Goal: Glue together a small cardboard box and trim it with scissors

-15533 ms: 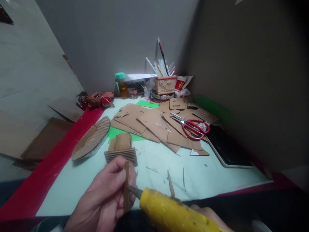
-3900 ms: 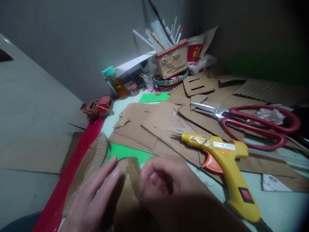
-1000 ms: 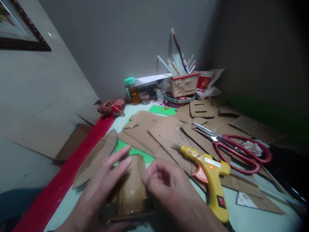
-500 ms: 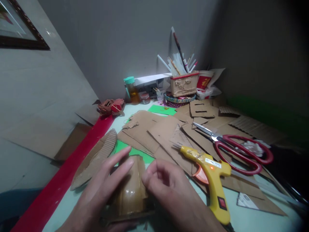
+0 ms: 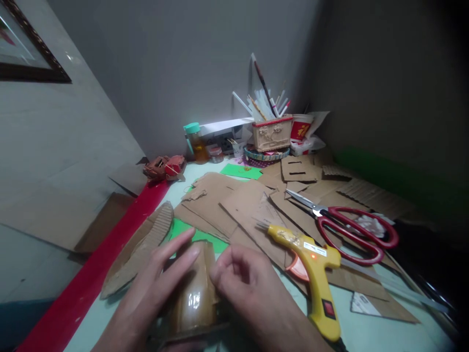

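Presently, at the near edge of the table:

Item one: curved cardboard piece, glossy with tape, arched upward, its long axis running away from me toward the far edge. It sits between my two hands, directly beneath both.

Item two: my left hand, fingers extended and flat, laid along the left flank of the arch, fingertips reaching its far end. Not pinching; pressing sideways.

Item three: my right hand, fingers curled, tips bearing on the right flank near the top. Loosely bent, enclosing nothing that I can see. Both hands are equally close to the piece; each covers one side.

Item four: yellow glue gun, lying just right of my right hand, nozzle pointing left and away.

Item five: red scissors, farther right, on loose cardboard sheets.

Item six: corrugated strip, left of the arch, beside green paper.

Item seven: pen holder box, far edge.
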Motion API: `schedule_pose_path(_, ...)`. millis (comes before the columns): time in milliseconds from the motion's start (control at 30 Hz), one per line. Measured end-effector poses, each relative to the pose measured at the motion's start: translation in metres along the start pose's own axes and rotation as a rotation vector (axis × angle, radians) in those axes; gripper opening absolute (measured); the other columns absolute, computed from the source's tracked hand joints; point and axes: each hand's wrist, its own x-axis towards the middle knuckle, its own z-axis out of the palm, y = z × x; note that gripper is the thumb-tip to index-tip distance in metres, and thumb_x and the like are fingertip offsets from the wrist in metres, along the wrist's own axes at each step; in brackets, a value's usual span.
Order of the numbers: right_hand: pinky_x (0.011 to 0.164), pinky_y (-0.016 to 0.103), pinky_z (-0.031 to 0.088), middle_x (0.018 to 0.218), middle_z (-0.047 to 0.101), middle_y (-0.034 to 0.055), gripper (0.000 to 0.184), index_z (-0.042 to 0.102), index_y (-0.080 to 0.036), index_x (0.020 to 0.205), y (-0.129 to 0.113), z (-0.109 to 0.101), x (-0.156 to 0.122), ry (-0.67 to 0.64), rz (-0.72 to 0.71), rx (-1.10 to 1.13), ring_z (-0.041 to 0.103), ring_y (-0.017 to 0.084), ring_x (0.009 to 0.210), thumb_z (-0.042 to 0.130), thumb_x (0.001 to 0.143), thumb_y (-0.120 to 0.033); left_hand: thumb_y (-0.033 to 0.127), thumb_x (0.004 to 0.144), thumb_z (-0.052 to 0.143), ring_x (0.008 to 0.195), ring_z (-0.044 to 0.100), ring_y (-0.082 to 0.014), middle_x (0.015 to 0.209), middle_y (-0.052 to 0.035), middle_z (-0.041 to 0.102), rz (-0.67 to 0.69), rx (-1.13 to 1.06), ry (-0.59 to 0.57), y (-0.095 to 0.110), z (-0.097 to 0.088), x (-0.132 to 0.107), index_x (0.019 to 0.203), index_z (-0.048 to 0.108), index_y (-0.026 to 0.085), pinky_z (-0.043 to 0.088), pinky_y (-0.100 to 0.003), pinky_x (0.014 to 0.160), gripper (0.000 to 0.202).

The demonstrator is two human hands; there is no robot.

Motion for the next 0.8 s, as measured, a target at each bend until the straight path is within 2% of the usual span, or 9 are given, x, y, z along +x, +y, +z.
schedule_pose_path(167,0.050,0.020,0.030,0.056,0.046,-0.0076,0.021,0.053,-0.016,0.068,0.009,0.000,0.004,0.009,-0.026,0.040,0.041,0.008,0.054,0.057,0.087,-0.007,0.038,0.095,0.060,0.146,0.036,-0.0200,0.161,-0.0017,0.033,0.012,0.024,-0.003,-0.001,0.001,0.001,0.154,0.029,0.031,0.030,-0.025,0.119,0.068)
schedule_pose_path(333,0.055,0.021,0.032,0.061,0.048,-0.0062,0.014,0.053,-0.016,0.072,0.009,-0.003,0.001,-0.030,-0.049,0.072,0.045,0.009,0.059,0.057,0.085,-0.013,0.038,0.094,0.061,0.144,0.040,-0.0225,0.159,-0.0041,0.037,-0.014,0.019,0.016,-0.001,0.002,0.000,0.153,0.032,0.031,0.034,-0.028,0.117,0.066)
schedule_pose_path(500,0.057,0.022,0.032,0.062,0.048,-0.0050,0.012,0.053,-0.016,0.072,0.005,-0.002,-0.001,-0.004,-0.056,-0.009,0.045,0.010,0.061,0.057,0.083,-0.014,0.044,0.091,0.065,0.144,0.041,-0.0275,0.160,-0.0059,0.037,-0.065,0.030,-0.012,-0.002,0.000,-0.003,0.153,0.031,0.036,0.039,-0.035,0.115,0.072)
schedule_pose_path(633,0.059,0.023,0.034,0.064,0.048,-0.0048,0.008,0.052,-0.017,0.076,0.002,-0.002,-0.002,0.011,-0.082,-0.037,0.046,0.012,0.064,0.059,0.080,-0.017,0.043,0.090,0.066,0.147,0.038,-0.0274,0.162,-0.0057,0.033,-0.108,0.041,-0.051,-0.003,0.000,-0.006,0.153,0.029,0.037,0.036,-0.036,0.117,0.074)
schedule_pose_path(700,0.061,0.024,0.034,0.066,0.047,-0.0047,0.009,0.052,-0.017,0.079,0.000,-0.005,-0.004,0.011,-0.092,-0.025,0.046,0.013,0.065,0.060,0.080,-0.020,0.043,0.088,0.069,0.147,0.037,-0.0276,0.162,-0.0052,0.033,-0.124,0.033,-0.030,-0.002,0.000,-0.006,0.153,0.028,0.038,0.035,-0.036,0.118,0.077)
schedule_pose_path(800,0.061,0.024,0.032,0.067,0.046,-0.0046,0.012,0.051,-0.018,0.080,-0.004,-0.010,-0.007,-0.012,-0.098,-0.017,0.045,0.013,0.066,0.059,0.083,-0.025,0.046,0.088,0.067,0.146,0.039,-0.0292,0.161,-0.0036,0.035,-0.122,0.000,0.061,-0.002,-0.002,-0.006,0.152,0.030,0.040,0.036,-0.038,0.118,0.074)
